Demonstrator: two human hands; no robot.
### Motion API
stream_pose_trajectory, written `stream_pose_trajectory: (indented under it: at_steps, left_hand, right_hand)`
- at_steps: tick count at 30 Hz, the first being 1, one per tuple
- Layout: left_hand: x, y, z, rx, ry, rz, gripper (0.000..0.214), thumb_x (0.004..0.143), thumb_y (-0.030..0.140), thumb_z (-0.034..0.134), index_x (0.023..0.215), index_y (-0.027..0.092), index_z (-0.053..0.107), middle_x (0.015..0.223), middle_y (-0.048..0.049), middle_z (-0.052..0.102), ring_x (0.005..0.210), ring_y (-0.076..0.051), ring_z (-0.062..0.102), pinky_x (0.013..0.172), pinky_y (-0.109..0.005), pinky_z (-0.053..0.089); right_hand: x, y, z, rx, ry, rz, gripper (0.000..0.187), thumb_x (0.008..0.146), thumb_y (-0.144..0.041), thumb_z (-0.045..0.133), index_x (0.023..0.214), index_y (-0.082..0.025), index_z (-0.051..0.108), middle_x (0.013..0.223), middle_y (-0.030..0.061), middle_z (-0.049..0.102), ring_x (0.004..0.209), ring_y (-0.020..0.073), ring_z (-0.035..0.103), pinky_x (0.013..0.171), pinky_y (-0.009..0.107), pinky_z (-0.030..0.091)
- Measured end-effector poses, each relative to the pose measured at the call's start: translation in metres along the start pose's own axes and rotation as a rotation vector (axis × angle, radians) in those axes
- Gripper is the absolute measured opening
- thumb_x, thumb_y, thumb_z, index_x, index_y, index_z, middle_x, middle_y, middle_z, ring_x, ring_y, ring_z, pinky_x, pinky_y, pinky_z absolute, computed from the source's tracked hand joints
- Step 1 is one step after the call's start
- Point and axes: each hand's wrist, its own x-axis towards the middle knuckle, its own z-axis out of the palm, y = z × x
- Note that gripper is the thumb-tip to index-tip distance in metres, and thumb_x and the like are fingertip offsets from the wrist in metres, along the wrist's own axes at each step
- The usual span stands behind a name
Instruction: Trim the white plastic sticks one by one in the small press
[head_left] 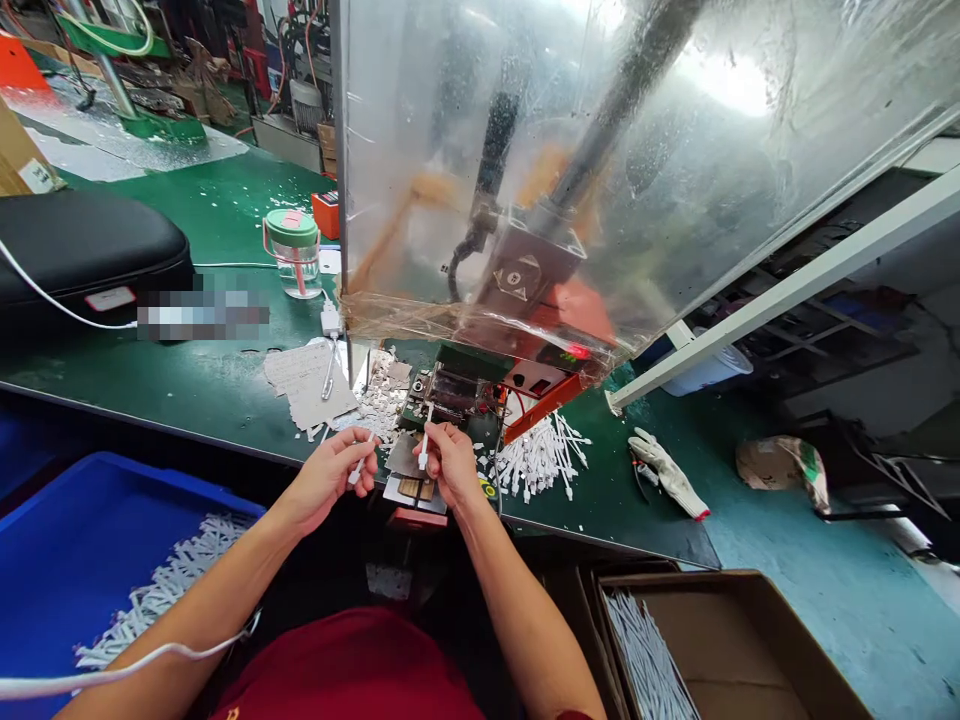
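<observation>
At twelve o'clock, my left hand (pixel 335 476) and right hand (pixel 454 467) each pinch a white connector piece (pixel 423 460), likely light and stiff, best held mid-body.

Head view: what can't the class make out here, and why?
In the head view:
Pixelated object: blurred beyond recognition.
Machine: hazed by the plastic sheet.
White piece: partly covered by the right hand.
Blue bin: cut off by left edge.
Cardboard box: cut off by bottom edge.
</observation>
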Motion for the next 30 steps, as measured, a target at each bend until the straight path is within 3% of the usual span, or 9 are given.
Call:
stream_pose_trajectory:
  at_steps: [6, 9, 13, 15, 17, 21, 24, 26, 30]
  left_hand:
    - [0.014, -0.003, 0.019, 0.086, -0.024, 0.025, 0.036, 0.077, 0.045, 0.07, 0.067, 0.019, 0.047, 0.047, 0.0113, 0.032, 0.036, -0.003, 0.024, 0.038, -0.018, 0.012]
    - [0.023, -0.002, 0.03, 0.19, -0.071, 0.042, 0.033, 0.077, 0.048, 0.069, 0.084, 0.017, 0.06, 0.043, 0.0121, 0.031, 0.034, -0.004, 0.021, 0.037, -0.019, 0.009]
    - [0.03, -0.001, 0.038, 0.297, -0.139, 0.028, 0.045, 0.078, 0.048, 0.067, 0.108, 0.015, 0.063, 0.042, 0.0113, 0.035, 0.034, -0.006, 0.023, 0.037, -0.02, 0.01]
    - [0.034, -0.001, 0.039, 0.343, -0.154, 0.011, 0.047, 0.079, 0.049, 0.066, 0.112, 0.014, 0.063, 0.04, 0.0117, 0.034, 0.034, -0.006, 0.022, 0.038, -0.02, 0.01]
    - [0.037, -0.001, 0.039, 0.39, -0.149, 0.004, 0.049, 0.08, 0.05, 0.065, 0.113, 0.014, 0.062, 0.038, 0.012, 0.032, 0.034, -0.007, 0.021, 0.039, -0.02, 0.01]
    - [0.043, 0.0, 0.044, 0.463, -0.101, 0.031, 0.048, 0.079, 0.054, 0.064, 0.103, 0.013, 0.064, 0.038, 0.0116, 0.032, 0.035, -0.007, 0.023, 0.04, -0.02, 0.014]
    - [0.047, 0.0, 0.049, 0.514, -0.053, 0.057, 0.043, 0.078, 0.056, 0.063, 0.09, 0.014, 0.064, 0.038, 0.0105, 0.033, 0.036, -0.008, 0.025, 0.041, -0.019, 0.019]
    - [0.05, -0.002, 0.052, 0.53, -0.026, 0.064, 0.041, 0.078, 0.056, 0.062, 0.081, 0.016, 0.062, 0.037, 0.0105, 0.032, 0.036, -0.007, 0.025, 0.041, -0.019, 0.019]
    - [0.052, -0.006, 0.057, 0.478, 0.014, 0.097, 0.038, 0.077, 0.055, 0.063, 0.067, 0.019, 0.053, 0.041, 0.0106, 0.031, 0.037, -0.007, 0.024, 0.04, -0.019, 0.019]
  right_hand:
    - [0.001, 0.001, 0.0, 0.005, -0.007, -0.011, 0.038, 0.07, -0.048, 0.071, 0.061, -0.02, 0.047, 0.052, -0.0019, 0.063, 0.031, 0.0033, 0.031, 0.033, 0.018, 0.02]
    - [0.0, 0.004, 0.001, -0.007, -0.015, -0.036, 0.037, 0.071, -0.05, 0.07, 0.061, -0.02, 0.05, 0.051, -0.0035, 0.06, 0.032, 0.0037, 0.033, 0.033, 0.018, 0.023]
    - [-0.01, 0.001, -0.012, -0.144, -0.057, -0.081, 0.03, 0.074, -0.048, 0.068, 0.075, -0.019, 0.06, 0.059, -0.0036, 0.063, 0.036, 0.0063, 0.044, 0.036, 0.019, 0.036]
    - [-0.017, -0.006, -0.036, -0.253, -0.042, -0.106, 0.028, 0.076, -0.046, 0.066, 0.084, -0.019, 0.063, 0.067, -0.0022, 0.067, 0.039, 0.0078, 0.048, 0.039, 0.02, 0.04]
    - [-0.023, -0.016, -0.074, -0.391, 0.06, -0.146, 0.025, 0.079, -0.044, 0.062, 0.087, -0.02, 0.064, 0.07, -0.001, 0.068, 0.043, 0.0093, 0.05, 0.043, 0.022, 0.042]
    - [-0.032, -0.037, -0.173, -0.884, 0.526, -0.268, 0.015, 0.082, -0.031, 0.055, 0.081, -0.021, 0.065, 0.074, 0.0013, 0.067, 0.061, 0.0147, 0.058, 0.059, 0.025, 0.044]
    - [-0.03, -0.045, -0.227, -1.25, 0.687, -0.19, 0.011, 0.08, -0.023, 0.054, 0.078, -0.02, 0.065, 0.076, 0.0039, 0.066, 0.074, 0.0186, 0.059, 0.066, 0.027, 0.04]
    - [-0.026, -0.045, -0.243, -1.374, 0.68, -0.118, 0.011, 0.08, -0.021, 0.054, 0.076, -0.019, 0.064, 0.077, 0.0056, 0.066, 0.076, 0.0195, 0.059, 0.066, 0.027, 0.038]
    - [-0.019, -0.045, -0.246, -1.408, 0.658, -0.06, 0.013, 0.078, -0.018, 0.053, 0.068, -0.019, 0.062, 0.074, 0.006, 0.066, 0.072, 0.0192, 0.059, 0.063, 0.027, 0.035]
